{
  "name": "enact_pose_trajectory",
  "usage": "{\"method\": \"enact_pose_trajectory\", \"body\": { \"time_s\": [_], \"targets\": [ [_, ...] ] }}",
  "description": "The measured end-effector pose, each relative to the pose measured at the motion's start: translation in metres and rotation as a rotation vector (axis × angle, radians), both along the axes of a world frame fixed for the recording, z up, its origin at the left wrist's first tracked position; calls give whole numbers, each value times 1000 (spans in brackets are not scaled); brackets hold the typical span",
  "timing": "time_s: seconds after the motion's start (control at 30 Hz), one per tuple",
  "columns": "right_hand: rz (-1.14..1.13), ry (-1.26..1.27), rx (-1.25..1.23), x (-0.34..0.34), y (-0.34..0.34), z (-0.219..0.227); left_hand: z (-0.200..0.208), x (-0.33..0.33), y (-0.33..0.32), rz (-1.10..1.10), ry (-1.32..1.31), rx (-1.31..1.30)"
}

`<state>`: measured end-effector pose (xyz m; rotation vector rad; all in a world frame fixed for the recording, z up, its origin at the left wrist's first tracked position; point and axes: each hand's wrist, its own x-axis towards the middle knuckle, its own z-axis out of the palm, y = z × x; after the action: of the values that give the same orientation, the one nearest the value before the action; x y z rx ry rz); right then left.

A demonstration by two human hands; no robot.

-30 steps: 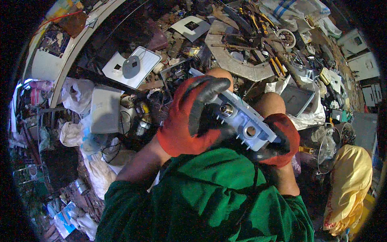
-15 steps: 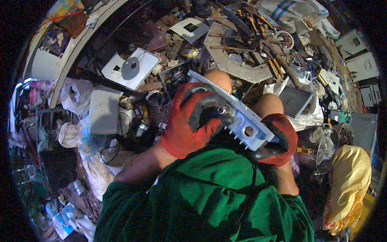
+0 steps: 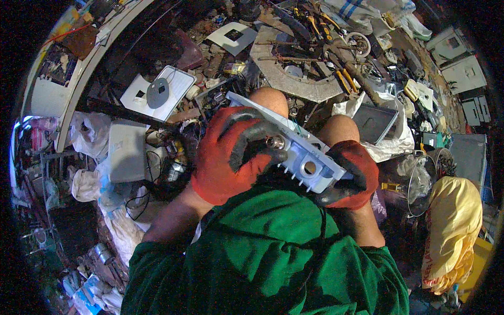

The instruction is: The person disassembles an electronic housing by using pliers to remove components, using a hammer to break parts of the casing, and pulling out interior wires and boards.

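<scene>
A pale grey-blue plastic housing [image 3: 313,171], with round holes and short prongs along its lower edge, is held tilted above my lap. My right hand [image 3: 350,176], in a red glove with a black palm, is closed round its right end. My left hand [image 3: 233,152], gloved the same way, has its fingers and thumb curled about a short shiny metal fitting [image 3: 275,142] at the middle of the housing. The rest of that hand covers the housing's left part. How deep the fitting sits in the housing is hidden by my fingers.
Scrap litters the ground. Beyond my knees lie a white panel with a grey disc [image 3: 159,93], a curved flat board [image 3: 294,90] and yellow-handled pliers [image 3: 346,81]. A dark grey tray [image 3: 375,124] stands to the right, a yellow sack [image 3: 452,231] at lower right, a grey box [image 3: 127,149] left.
The whole scene has shifted a little left in the picture as my head turned. Both hands keep hold, and the fitting now shows slightly more of its open end.
</scene>
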<state>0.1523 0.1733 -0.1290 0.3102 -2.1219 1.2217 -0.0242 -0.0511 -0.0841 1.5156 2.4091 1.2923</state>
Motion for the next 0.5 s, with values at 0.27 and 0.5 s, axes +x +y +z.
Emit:
{"method": "enact_pose_trajectory", "body": {
  "time_s": [0.27,0.5],
  "targets": [
    [-82,13,8,3,-2,-7,6,-1,10,-54,64,44],
    [-55,2,28,4,-4,-6,-3,4,0,24,158,-15]
  ]
}}
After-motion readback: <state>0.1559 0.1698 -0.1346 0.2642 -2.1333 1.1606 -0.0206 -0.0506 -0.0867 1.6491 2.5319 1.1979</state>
